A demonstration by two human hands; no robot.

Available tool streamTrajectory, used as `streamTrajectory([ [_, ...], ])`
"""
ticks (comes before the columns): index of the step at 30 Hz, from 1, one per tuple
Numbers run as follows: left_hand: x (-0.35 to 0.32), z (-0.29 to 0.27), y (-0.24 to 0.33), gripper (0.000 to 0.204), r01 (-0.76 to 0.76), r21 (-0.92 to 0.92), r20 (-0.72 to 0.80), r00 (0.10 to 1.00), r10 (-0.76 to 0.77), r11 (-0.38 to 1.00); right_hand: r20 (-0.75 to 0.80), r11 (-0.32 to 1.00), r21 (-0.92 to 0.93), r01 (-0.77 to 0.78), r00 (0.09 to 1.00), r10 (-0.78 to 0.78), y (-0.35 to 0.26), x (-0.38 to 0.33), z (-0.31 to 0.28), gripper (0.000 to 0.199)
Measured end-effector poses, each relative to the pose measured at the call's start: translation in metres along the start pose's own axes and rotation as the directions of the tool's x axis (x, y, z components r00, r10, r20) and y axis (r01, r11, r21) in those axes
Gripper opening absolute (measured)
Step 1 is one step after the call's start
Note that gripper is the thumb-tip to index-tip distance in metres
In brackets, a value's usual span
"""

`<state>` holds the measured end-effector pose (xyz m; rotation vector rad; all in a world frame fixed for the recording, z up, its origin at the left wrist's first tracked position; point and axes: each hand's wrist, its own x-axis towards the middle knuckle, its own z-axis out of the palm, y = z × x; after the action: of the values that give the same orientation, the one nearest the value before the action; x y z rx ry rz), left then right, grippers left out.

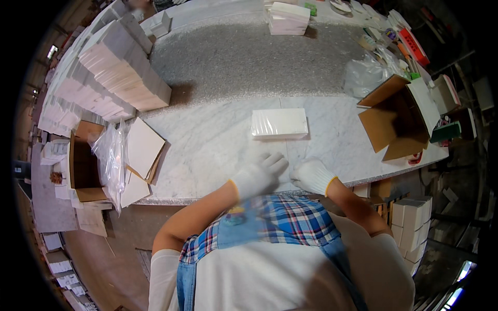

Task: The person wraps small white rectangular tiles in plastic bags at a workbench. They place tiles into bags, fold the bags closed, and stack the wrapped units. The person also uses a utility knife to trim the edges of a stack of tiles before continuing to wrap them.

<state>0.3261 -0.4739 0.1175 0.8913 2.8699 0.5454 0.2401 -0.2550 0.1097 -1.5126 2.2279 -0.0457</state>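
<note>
A low white stack of tiles [279, 123], seemingly wrapped in clear film, lies on the pale marble worktop [202, 150] just beyond my hands. My left hand [262, 173], in a white knit glove, hovers near the worktop's front edge with its fingers stretched out, slightly blurred and holding nothing I can see. Close beside it, my right hand [312, 175] wears the same kind of glove. Its fingers are curled in, and whatever may be inside them is hidden. Neither hand touches the stack.
Tall stacks of white tiles [124, 67] stand at the left. An open cardboard box [85, 166] with clear plastic bags [110, 158] sits at the near left, beside loose cardboard flaps [142, 147]. Another open box [384, 122] stands at the right, near crumpled plastic [365, 75]. A smaller stack [289, 19] sits far back.
</note>
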Motion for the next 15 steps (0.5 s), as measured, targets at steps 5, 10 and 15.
streamTrajectory([
  [5, 0.013, 0.02, -0.008, 0.034, 0.078, 0.018, 0.329, 0.941, -0.079, 0.997, 0.27, 0.993, 0.099, -0.065, 0.962, 0.036, -0.003, 0.007, -0.02, 0.021],
  [10, 0.021, 0.043, -0.019, 0.041, 0.039, -0.018, 0.249, 0.968, -0.033, 0.999, 0.305, 0.856, 0.512, -0.071, 0.947, -0.104, 0.064, 0.013, -0.094, 0.039],
  [15, 0.025, 0.075, -0.027, 0.045, -0.065, 0.111, -0.129, 0.988, 0.079, 0.992, -0.213, 0.933, 0.268, -0.242, 0.929, 0.302, 0.155, 0.081, -0.206, 0.045],
])
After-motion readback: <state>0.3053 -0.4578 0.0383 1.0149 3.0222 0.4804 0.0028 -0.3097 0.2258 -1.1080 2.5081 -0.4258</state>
